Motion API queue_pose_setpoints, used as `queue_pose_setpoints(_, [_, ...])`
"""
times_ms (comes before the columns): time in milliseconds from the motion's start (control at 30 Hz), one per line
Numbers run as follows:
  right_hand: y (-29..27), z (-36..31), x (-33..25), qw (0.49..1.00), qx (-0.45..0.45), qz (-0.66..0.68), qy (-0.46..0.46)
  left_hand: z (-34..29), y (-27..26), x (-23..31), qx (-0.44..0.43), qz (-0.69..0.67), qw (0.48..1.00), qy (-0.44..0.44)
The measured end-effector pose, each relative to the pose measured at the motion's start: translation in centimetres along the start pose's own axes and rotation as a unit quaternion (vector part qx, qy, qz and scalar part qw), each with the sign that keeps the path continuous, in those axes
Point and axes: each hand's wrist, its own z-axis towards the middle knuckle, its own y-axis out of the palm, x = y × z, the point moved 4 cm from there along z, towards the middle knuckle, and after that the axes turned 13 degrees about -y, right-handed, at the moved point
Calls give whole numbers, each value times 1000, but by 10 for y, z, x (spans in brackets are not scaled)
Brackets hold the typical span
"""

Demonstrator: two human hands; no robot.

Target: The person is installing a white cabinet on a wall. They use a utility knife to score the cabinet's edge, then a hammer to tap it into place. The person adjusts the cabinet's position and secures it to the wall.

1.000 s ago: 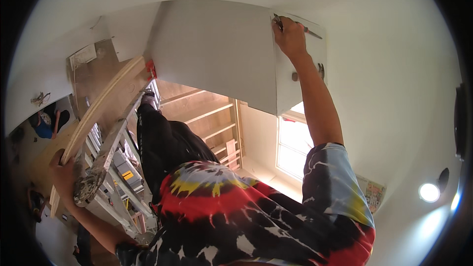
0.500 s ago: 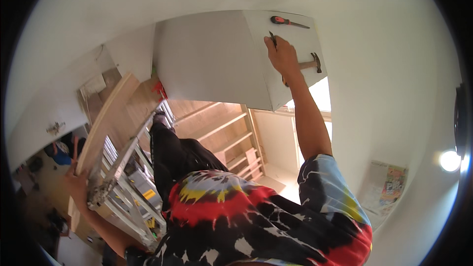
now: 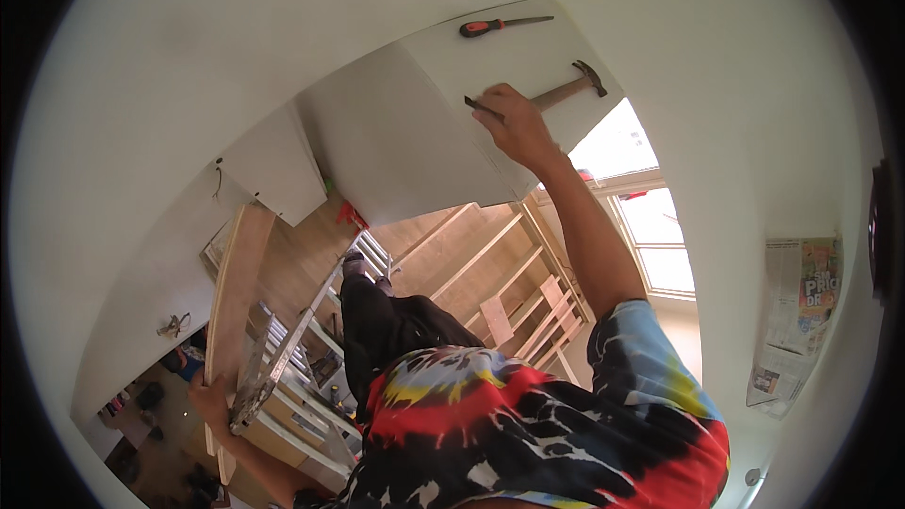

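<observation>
My right hand (image 3: 514, 127) is closed around a slim dark tool (image 3: 483, 109), too small to tell its kind, over the pale top of a grey cabinet (image 3: 443, 75). Beyond it on that top lies a screwdriver (image 3: 485, 27) with a red and black handle. A claw hammer (image 3: 566, 91) rests just to the right of the hand, its handle partly hidden behind it. Low on the left, my left hand (image 3: 211, 402) grips the edge of a long wooden board (image 3: 238, 306), which stands on a slant beside the ladder.
An aluminium stepladder (image 3: 283, 349) stands under me, with my legs against it. Wooden framing (image 3: 471, 264) lies below on the brown floor. A bright window (image 3: 655, 226) is at the right, and newspaper (image 3: 797, 311) hangs on the white wall. Another person (image 3: 189, 356) is far below left.
The view has turned and tilted. My right hand has drawn back toward me across the cabinet top with the slim dark tool. My left hand keeps its hold on the wooden board.
</observation>
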Motion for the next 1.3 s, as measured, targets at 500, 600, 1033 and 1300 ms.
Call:
queue_pose_setpoints(500, [89,157,3,900,-91,-307,-296,2,0,-12,-22,17,998,-54])
queue_pose_setpoints(600, [97,166,8,891,-72,-307,-327,1,-1,-7,-24,9,999,-44])
queue_pose_setpoints(1033, [42,5,-23,891,-233,-283,-268,-3,-1,-2,-19,12,996,-86])
queue_pose_setpoints(1300, [99,166,4,855,-161,-351,-346,-4,0,-5,10,0,994,-110])
